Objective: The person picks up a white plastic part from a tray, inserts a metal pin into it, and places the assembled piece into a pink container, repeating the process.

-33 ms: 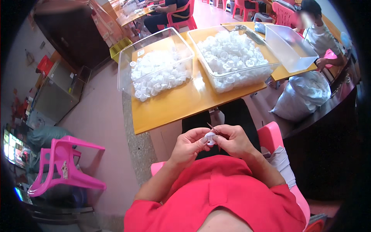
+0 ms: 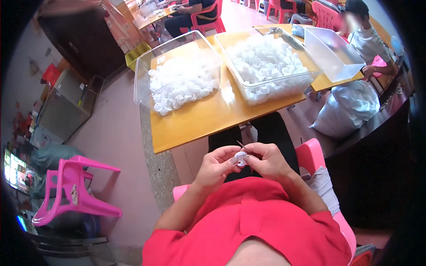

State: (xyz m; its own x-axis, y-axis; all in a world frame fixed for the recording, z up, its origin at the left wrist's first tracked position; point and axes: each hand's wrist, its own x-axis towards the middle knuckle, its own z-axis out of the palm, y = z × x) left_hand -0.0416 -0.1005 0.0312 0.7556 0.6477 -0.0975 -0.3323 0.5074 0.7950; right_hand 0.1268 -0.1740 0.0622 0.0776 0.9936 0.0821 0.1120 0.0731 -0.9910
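Observation:
In front of my lap, my left hand (image 2: pixel 214 167) pinches a small round white plastic piece (image 2: pixel 241 158) between thumb and fingers. The piece has an opening in its face. My right hand (image 2: pixel 268 162) meets it from the other side, its thumb on the piece's edge. A thin, dark, pointed tool (image 2: pixel 240 144) sticks out from the right fingers, slanting up and left behind the piece. Most of the tool is hidden by those fingers. Both hands are closed, just short of the near edge of the wooden table (image 2: pixel 191 137).
Two clear bins, left (image 2: pixel 141 88) and right (image 2: pixel 284 82), stand on the table, full of similar white pieces. Beyond them is a frosted bin (image 2: pixel 337 60). A white sack (image 2: pixel 348 111) sits on the floor at right; a pink plastic chair (image 2: pixel 73 188) lies tipped at left. Other people sit farther back.

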